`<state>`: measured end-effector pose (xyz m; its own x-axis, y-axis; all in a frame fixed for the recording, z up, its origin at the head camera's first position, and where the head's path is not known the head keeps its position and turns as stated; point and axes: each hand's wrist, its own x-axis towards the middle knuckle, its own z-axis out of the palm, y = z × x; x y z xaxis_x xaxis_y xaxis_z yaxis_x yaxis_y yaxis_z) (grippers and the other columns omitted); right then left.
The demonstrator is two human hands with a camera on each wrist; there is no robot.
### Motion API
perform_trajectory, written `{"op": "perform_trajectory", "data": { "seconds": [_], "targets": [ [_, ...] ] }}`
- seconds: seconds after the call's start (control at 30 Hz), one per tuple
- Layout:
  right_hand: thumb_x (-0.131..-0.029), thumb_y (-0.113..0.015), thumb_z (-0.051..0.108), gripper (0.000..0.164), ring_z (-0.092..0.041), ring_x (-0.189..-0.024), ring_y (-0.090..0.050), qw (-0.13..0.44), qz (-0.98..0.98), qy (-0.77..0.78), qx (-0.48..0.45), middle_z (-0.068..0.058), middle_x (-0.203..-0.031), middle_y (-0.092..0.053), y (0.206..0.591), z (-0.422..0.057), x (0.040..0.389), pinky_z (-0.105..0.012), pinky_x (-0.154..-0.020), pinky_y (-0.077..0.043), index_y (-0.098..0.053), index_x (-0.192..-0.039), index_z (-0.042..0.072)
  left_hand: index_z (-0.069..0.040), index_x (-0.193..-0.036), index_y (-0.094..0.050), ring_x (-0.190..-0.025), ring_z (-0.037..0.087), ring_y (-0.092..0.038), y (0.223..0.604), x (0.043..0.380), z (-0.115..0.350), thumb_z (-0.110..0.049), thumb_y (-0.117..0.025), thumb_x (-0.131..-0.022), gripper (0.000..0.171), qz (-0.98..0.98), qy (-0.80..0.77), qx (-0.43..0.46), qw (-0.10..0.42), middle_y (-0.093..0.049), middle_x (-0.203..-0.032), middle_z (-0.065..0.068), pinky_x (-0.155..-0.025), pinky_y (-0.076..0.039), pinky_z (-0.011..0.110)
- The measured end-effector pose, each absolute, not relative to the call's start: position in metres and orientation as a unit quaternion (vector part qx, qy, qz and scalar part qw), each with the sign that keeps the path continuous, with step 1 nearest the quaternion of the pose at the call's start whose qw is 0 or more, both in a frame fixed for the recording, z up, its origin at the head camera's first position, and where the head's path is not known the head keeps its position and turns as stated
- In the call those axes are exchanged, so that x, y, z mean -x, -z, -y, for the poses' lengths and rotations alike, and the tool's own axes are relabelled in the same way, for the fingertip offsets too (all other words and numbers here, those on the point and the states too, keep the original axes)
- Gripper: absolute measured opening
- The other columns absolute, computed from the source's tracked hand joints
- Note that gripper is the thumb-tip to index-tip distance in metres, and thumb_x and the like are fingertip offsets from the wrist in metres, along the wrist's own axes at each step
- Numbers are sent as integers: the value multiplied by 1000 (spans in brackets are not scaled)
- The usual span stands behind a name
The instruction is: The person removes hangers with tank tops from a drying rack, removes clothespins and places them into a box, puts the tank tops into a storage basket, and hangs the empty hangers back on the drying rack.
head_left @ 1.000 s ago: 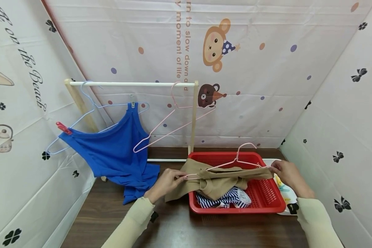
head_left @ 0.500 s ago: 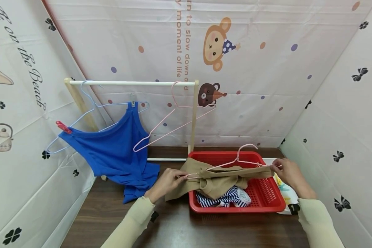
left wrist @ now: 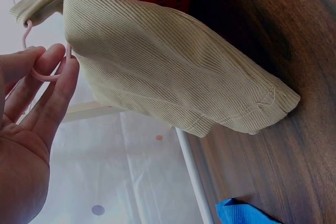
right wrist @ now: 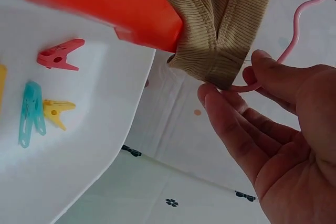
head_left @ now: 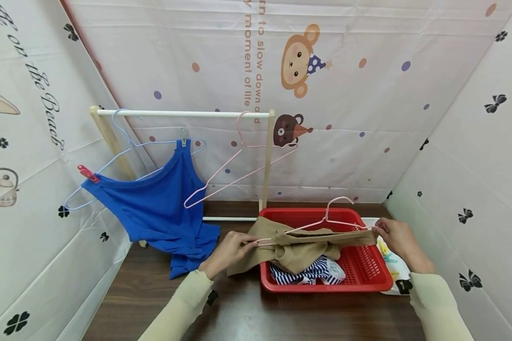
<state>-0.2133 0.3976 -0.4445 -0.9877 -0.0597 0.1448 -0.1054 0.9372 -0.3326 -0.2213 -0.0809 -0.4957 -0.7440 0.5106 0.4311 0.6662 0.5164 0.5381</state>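
Observation:
A pink wire hanger (head_left: 326,214) is held out over the red basket, its hook pointing up. My left hand (head_left: 225,254) pinches its left end; in the left wrist view the hanger's bent tip (left wrist: 46,78) lies between thumb and fingers. The right hand (head_left: 401,242) grips the other end, fingertips right at the garment's edge in the right wrist view. A ribbed khaki garment (head_left: 300,260) has its upper band threaded along the hanger. The rest of the cloth drapes into the basket and over its left side, where its end (left wrist: 231,98) hangs by the dark table.
The red basket (head_left: 324,288) also contains a striped blue-and-white cloth (head_left: 300,276). On a rack (head_left: 187,114) hang a blue top (head_left: 166,199), clipped to a blue hanger, and a bare pink hanger (head_left: 213,179). Right of the basket, a white tray (right wrist: 100,145) bears several clothespins (right wrist: 60,55).
The right hand's fingers have shifted slightly at the hanger's end. The left hand, the hanger and the khaki garment stay nearly in place.

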Motion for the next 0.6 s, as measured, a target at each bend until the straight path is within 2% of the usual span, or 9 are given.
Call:
{"op": "perform_trajectory", "data": {
  "seconds": [0.23, 0.33, 0.47, 0.6],
  "targets": [
    [-96, -61, 15, 13, -21, -71, -54, 72, 978, -192, -34, -14, -86, -67, 447, -399, 210, -29, -58, -50, -62, -102, 3, -8, -105, -76, -79, 11, -70, 495, 221, 79, -16, -70, -91, 18, 867, 355, 334, 106, -77, -98, 6, -72, -59, 31],
    [-95, -64, 20, 21, -27, -76, -60, 78, 977, -195, -41, -18, -91, -69, 448, -401, 209, -36, -61, -55, -64, -105, 2, -8, -105, -76, -80, 11, -70, 496, 221, 79, -16, -70, -91, 18, 868, 353, 331, 106, -77, -98, 6, -72, -59, 30],
    [-96, -64, 30, 35, -39, -92, -66, 79, 975, -203, -47, -25, -105, -69, 450, -404, 208, -48, -72, -59, -65, -115, 0, -8, -106, -76, -81, 11, -70, 496, 221, 78, -17, -70, -91, 18, 873, 348, 324, 103, -77, -98, 5, -73, -58, 29],
    [-97, -61, 22, 27, -41, -93, -66, 85, 973, -208, -58, -24, -103, -70, 451, -406, 207, -51, -73, -58, -66, -113, 0, -10, -105, -76, -79, 9, -69, 495, 222, 77, -18, -70, -91, 17, 878, 343, 319, 99, -77, -97, 3, -71, -58, 28]
  ]
}}
